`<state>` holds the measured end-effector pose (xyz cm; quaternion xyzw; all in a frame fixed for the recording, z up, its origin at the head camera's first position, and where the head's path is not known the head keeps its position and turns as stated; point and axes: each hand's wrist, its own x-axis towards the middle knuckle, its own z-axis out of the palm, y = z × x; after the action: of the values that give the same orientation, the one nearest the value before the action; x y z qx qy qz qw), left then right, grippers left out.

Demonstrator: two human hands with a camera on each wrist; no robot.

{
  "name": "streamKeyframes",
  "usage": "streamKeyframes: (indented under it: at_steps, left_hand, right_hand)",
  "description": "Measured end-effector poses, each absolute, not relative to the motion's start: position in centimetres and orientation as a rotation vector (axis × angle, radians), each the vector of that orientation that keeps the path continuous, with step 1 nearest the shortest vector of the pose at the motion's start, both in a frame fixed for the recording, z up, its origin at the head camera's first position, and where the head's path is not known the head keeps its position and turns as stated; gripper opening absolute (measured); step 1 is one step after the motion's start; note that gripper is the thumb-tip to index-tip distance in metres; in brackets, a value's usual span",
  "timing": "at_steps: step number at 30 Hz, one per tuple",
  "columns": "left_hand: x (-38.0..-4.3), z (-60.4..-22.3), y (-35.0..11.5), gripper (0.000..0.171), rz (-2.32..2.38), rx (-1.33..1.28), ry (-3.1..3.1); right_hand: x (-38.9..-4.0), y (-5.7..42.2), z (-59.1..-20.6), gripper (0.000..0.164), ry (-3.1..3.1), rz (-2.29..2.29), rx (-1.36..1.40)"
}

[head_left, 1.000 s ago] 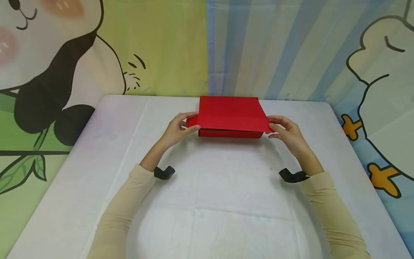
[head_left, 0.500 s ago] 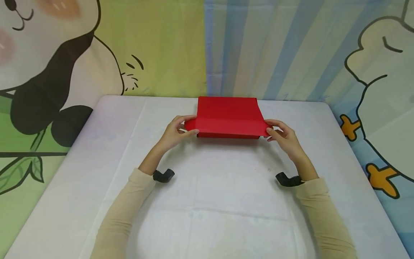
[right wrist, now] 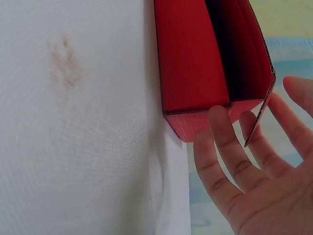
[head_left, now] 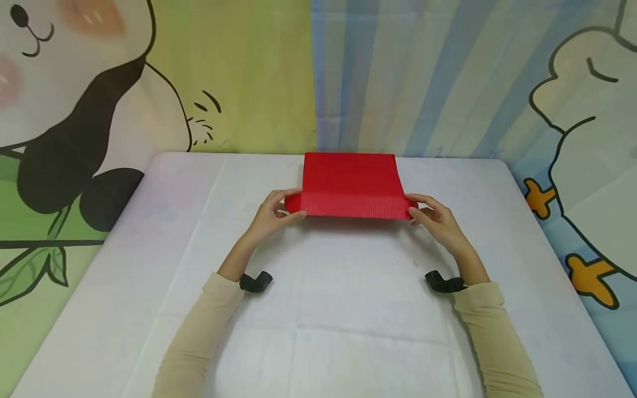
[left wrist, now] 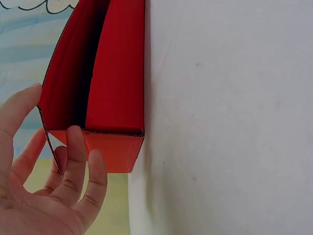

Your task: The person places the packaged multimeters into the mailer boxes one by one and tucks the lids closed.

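Note:
A red cardboard box [head_left: 349, 174] stands at the far edge of the table. Its lid is partly lowered, with the ribbed front flap [head_left: 355, 206] bent downward. Both wrist views show a dark gap between this flap and the front wall [left wrist: 120, 68]. My left hand [head_left: 270, 215] holds the lid's left end, the thumb at the flap's edge and fingers around the small side tab [left wrist: 53, 152]. At the other end my right hand [head_left: 438, 219] holds the lid's right corner, its fingers about the right side tab [right wrist: 259, 117]. The box's inside is mostly hidden.
A white cloth [head_left: 348, 331] covers the table, with a faint brownish stain [right wrist: 67, 66] in the right wrist view. Behind the box hangs a cartoon-printed curtain [head_left: 249, 77]. Black curved pieces [head_left: 256, 282] sit at both wrists.
The lid's front flap has tipped down, so its ribbed face now shows and the box's front wall is covered in the head view. Both hands have lowered slightly with it.

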<state>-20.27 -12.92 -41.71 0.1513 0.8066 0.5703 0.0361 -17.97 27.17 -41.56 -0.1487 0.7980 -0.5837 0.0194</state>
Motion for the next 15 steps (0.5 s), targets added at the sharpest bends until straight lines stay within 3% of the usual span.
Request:
streamKeyframes:
  at_steps: [8, 15]
  left_hand:
    - [-18.3, -39.4, -12.4, 0.052, 1.683, 0.423, 2.474]
    - [-19.7, -42.8, -13.0, 0.054, 1.711, 0.433, 2.465]
  right_hand:
    - [-17.9, 27.3, -42.2, 0.039, 2.486, -1.830, -0.468]
    - [-18.0, 27.3, -42.5, 0.038, 2.483, -1.839, -0.477]
